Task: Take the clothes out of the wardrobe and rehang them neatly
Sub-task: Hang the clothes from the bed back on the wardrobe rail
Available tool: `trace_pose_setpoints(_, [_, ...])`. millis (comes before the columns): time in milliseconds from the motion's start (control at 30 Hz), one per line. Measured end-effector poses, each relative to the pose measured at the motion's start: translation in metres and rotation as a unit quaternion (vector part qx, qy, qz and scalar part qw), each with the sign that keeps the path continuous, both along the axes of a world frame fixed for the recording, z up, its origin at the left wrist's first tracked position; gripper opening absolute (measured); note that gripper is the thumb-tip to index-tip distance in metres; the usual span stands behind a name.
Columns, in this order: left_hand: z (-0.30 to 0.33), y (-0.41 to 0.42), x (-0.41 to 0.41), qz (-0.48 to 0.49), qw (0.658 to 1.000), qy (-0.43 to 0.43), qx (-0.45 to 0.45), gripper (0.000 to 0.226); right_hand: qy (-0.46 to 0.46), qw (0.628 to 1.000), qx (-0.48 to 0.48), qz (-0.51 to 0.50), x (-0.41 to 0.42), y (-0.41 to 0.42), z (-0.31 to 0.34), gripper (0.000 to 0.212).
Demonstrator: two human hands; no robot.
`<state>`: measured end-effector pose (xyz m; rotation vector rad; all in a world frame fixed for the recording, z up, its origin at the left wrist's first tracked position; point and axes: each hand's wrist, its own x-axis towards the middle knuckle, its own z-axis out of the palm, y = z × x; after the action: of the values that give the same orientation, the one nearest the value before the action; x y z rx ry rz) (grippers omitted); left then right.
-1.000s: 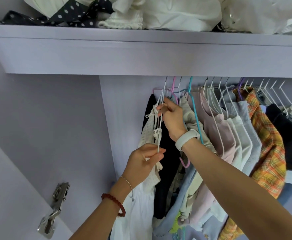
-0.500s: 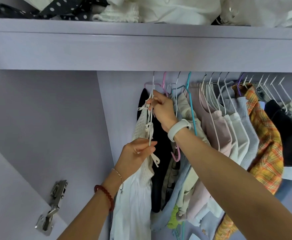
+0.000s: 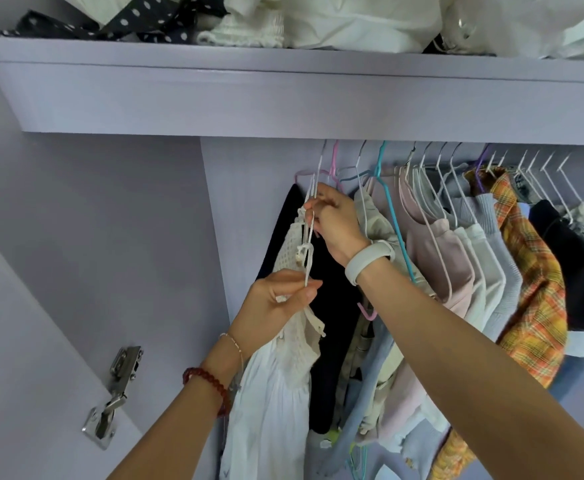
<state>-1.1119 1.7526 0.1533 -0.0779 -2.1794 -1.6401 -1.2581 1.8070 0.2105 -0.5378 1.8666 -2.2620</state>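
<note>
A white lace-topped garment (image 3: 276,393) hangs on a thin white wire hanger (image 3: 309,233) at the left end of the wardrobe rail. My left hand (image 3: 276,303) pinches the hanger's lower end together with the garment's top. My right hand (image 3: 335,223), with a white wristband, grips the hanger's neck just below its hook. Behind them hangs a black garment (image 3: 332,306). To the right hangs a row of clothes: pale pink (image 3: 446,258), white, grey, an orange plaid shirt (image 3: 533,292) and a black top (image 3: 581,271).
A lilac shelf (image 3: 283,95) runs overhead, piled with white fabric (image 3: 353,19) and a dark polka-dot cloth (image 3: 138,19). The open door at lower left carries a metal hinge (image 3: 114,393). The wardrobe's side wall (image 3: 235,209) is close to the left of the hanger.
Both hands keep hold of the white hanger and garment. They have shifted a little to the left and down relative to the row of clothes.
</note>
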Motion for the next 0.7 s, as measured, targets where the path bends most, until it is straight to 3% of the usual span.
trace_pose_setpoints(233, [-0.036,-0.012,0.036,0.023,0.999,-0.035,0.000,0.029,0.011,0.996,0.064,0.066,0.030,-0.002,-0.033,0.041])
trace_pose_setpoints(367, [-0.033,-0.014,0.037,0.045,0.998,-0.028,-0.022,0.026,0.036,0.995,0.051,0.078,0.036,-0.010,-0.023,0.040])
trace_pose_setpoints(567, [-0.001,-0.019,0.005,0.088,0.996,0.011,-0.030,0.025,0.016,0.999,0.017,0.024,0.008,-0.014,0.012,0.042])
trace_pose_setpoints(700, [-0.001,-0.016,-0.025,0.094,0.994,-0.016,-0.051,0.020,-0.025,0.995,0.098,-0.020,-0.015,-0.012,0.014,0.040])
